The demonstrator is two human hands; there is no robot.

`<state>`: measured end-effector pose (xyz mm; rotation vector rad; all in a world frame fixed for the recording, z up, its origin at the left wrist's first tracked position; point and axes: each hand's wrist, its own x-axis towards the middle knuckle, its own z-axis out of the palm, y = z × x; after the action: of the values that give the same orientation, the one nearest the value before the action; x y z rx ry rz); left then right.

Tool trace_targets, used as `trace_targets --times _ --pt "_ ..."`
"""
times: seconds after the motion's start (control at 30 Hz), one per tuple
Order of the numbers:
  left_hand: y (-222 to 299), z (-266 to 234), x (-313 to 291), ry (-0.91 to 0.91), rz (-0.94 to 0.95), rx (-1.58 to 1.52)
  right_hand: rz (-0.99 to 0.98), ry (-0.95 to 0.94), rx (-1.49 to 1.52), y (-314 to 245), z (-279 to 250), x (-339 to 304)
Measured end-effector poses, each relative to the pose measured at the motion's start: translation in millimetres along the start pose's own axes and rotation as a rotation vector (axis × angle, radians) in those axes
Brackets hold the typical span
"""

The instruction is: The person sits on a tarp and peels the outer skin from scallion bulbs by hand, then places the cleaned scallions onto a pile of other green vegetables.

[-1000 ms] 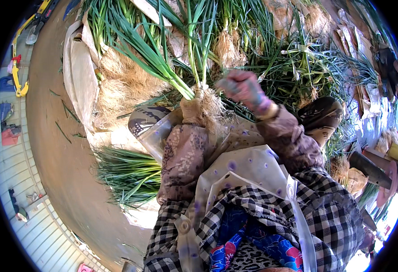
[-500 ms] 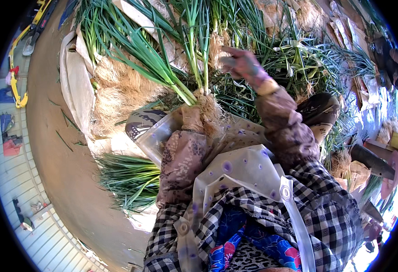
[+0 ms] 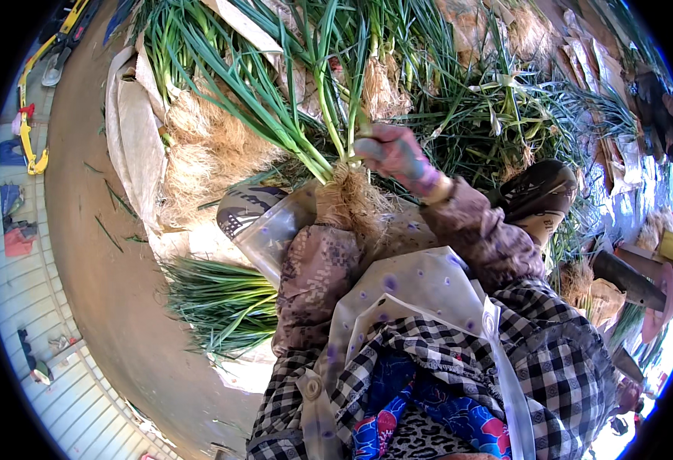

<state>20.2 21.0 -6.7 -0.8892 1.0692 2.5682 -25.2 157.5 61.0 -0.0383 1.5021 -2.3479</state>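
Note:
A few green onions (image 3: 327,126) with long green leaves and tan, hairy roots (image 3: 359,201) stand up over my lap, leaning away from me. My left hand (image 3: 330,205), partly hidden by the roots, is closed around their lower ends. My right hand (image 3: 399,156), in a patterned glove, is beside the stems just above the roots. Its fingers are pinched together; what they hold, if anything, is too small and blurred to name. Under both hands lies a clear plastic apron (image 3: 398,280) with purple spots.
Bundled green onions with thick roots (image 3: 206,138) lie on beige cloth (image 3: 131,130) at the far left. A heap of loose green onion leaves (image 3: 497,115) is at the far right. Another green bunch (image 3: 225,303) rests by my left side. Brown ground (image 3: 99,253) stretches left.
My right hand has come down and closer to the stems, its fingers drawing together from a spread pose. My left hand keeps hold of the green onions, shifted slightly.

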Motion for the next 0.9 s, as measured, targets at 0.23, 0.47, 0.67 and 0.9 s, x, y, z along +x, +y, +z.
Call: trace_targets --times 0.23,0.47,0.67,0.9 --pt "-3 3 19 -0.013 -0.159 -0.165 -0.477 0.618 0.005 -90 -134 -41" --pt "4 20 13 0.001 -0.106 0.143 -0.378 0.575 0.368 -77 -233 -40" --pt "-8 1 4 0.026 -0.042 0.299 0.139 0.358 0.03 -4 -97 27" --pt "-18 -4 -2 0.078 -0.019 0.365 0.252 0.276 0.172 29 -68 61"
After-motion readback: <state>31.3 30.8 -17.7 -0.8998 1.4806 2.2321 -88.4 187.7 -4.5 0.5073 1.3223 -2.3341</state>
